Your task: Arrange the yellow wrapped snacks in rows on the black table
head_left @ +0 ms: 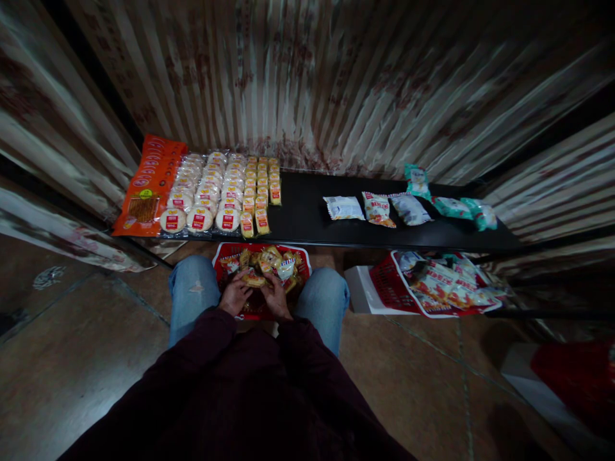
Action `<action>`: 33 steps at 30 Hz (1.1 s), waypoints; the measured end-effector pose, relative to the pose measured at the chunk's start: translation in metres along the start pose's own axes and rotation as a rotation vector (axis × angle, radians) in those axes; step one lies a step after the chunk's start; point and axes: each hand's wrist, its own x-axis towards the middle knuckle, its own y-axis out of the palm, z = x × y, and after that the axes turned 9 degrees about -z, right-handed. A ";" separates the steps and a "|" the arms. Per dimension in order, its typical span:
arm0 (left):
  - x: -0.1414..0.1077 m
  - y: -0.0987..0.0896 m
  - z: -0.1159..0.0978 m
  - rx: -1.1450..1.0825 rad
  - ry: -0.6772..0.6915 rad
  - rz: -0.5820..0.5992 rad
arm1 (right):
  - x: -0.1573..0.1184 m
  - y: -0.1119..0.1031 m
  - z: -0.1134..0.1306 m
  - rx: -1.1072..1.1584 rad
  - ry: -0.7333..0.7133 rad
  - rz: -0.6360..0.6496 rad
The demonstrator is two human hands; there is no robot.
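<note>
Between my knees stands a red basket [307, 258] of wrapped snacks, and both my hands are over it. My left hand [235, 294] has its fingers closed on one end of a yellow-wrapped snack pack [254, 281]. At the other end, the fingers of my right hand [275, 296] grip the same pack. Loose packs [269, 257] lie in the basket just beyond my fingers. On the black shelf [302, 218] above, rows of round wrapped rice crackers [199, 219] sit beside columns of small yellow packs [262, 219].
An orange bag [144, 186] rests at the shelf's left end. White-and-red snack bags [378, 209] and teal bags [451, 207] lie toward its right. A second red basket [387, 282] full of snack bags stands right of my knee. Pleated curtains [307, 83] hang behind.
</note>
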 end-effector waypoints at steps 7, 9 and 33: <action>0.001 0.000 0.001 -0.036 0.017 0.029 | 0.000 0.000 -0.001 0.029 0.033 0.005; 0.001 0.000 0.001 -0.047 0.018 0.025 | 0.000 -0.001 0.001 0.014 0.023 -0.006; -0.004 0.000 0.008 0.056 -0.031 0.132 | 0.003 -0.005 0.009 0.190 0.122 -0.122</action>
